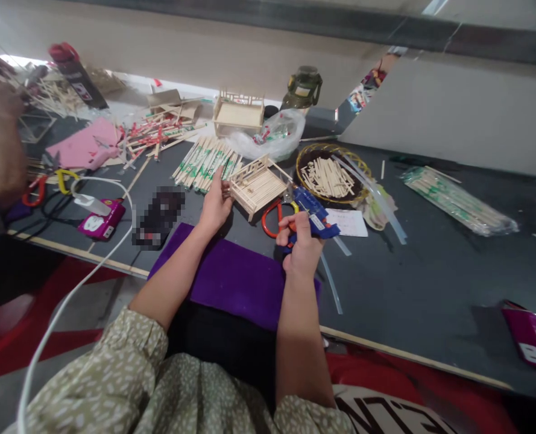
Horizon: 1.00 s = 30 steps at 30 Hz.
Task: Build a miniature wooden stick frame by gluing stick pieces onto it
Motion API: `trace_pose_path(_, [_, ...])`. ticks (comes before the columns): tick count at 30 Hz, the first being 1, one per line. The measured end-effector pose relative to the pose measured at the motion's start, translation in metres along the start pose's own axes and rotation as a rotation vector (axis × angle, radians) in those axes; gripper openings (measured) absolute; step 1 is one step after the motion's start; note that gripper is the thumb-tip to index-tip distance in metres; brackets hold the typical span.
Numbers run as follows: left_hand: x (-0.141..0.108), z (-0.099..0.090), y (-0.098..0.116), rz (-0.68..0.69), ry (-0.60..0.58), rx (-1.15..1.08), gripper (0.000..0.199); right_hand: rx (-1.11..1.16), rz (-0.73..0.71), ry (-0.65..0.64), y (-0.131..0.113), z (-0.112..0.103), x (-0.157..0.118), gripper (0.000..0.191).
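Patterned sleeves [100, 367]: nearest the viewer, across the lower edge of the frame; the wearer's forearms extend from them toward the centre.
Left hand [216, 208]: at centre, gripping the left end of the stick model between thumb and fingers.
Stick model [263, 185]: centre of the frame, a slatted platform with low railings; to the upper right of the left hand and touching it. Its long axis runs from lower left to upper right.
Right hand [304, 244]: right of centre, fingers closed around the blue glue gun [312, 211]; it lies to the lower right of the model and apart from it.
Gun and model: the gun's body slants from lower right to upper left, its front end near the model's right side and its line roughly crosswise to the model's long axis. Whether the tip touches cannot be told. Of the two hands, the left is nearer the model.
Orange-handled scissors [271, 220]: just below the model, beside the gun.
Woven basket [366, 164]: upper right of the model, holding short sticks [326, 176].
Second stick model [239, 114]: upper centre, beside a clear plastic bag [290, 128].
Purple cloth [236, 280]: below the hands, along the near table edge.
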State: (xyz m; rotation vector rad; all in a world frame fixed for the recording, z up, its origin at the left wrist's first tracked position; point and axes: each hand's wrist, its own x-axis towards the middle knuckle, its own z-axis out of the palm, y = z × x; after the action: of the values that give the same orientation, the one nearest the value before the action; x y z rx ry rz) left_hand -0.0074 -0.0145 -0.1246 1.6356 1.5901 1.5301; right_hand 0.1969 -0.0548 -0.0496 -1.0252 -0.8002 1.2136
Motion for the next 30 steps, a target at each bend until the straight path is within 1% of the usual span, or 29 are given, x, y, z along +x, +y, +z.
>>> trace_pose_path(7, [-0.002, -0.019, 0.010, 0.012, 0.195, 0.041, 0.074, 0.023, -0.042, -0.011, 0.001, -0.001, 0.002, 0.046])
trace_pose_path(10, [-0.001, -0.021, 0.012, -0.006, 0.224, 0.052, 0.069, 0.005, -0.053, -0.010, 0.002, -0.002, 0.003, 0.046])
trace_pose_path(12, [-0.002, -0.019, 0.014, -0.036, 0.188, 0.062, 0.070, -0.014, -0.055, -0.002, 0.002, -0.002, 0.003, 0.046])
trace_pose_path(15, [-0.005, -0.017, 0.016, -0.077, 0.095, 0.086, 0.076, -0.038, -0.052, 0.011, 0.004, -0.002, 0.003, 0.048])
trace_pose_path(20, [-0.007, -0.014, 0.018, -0.054, 0.005, 0.081, 0.088, -0.061, -0.057, -0.022, 0.006, -0.001, 0.003, 0.047])
trace_pose_path(23, [-0.008, -0.010, 0.017, -0.043, -0.046, 0.062, 0.094, -0.051, -0.064, -0.016, 0.007, -0.001, 0.003, 0.047])
trace_pose_path(25, [-0.008, -0.006, 0.016, -0.035, -0.076, 0.030, 0.104, -0.042, -0.059, -0.008, 0.007, -0.001, 0.004, 0.047])
trace_pose_path(27, [-0.009, -0.003, 0.016, -0.021, -0.101, -0.008, 0.118, -0.034, -0.053, -0.006, 0.007, -0.001, 0.004, 0.046])
trace_pose_path(30, [-0.010, -0.002, 0.018, 0.026, -0.145, -0.051, 0.134, -0.037, -0.056, -0.009, 0.006, 0.000, 0.004, 0.047])
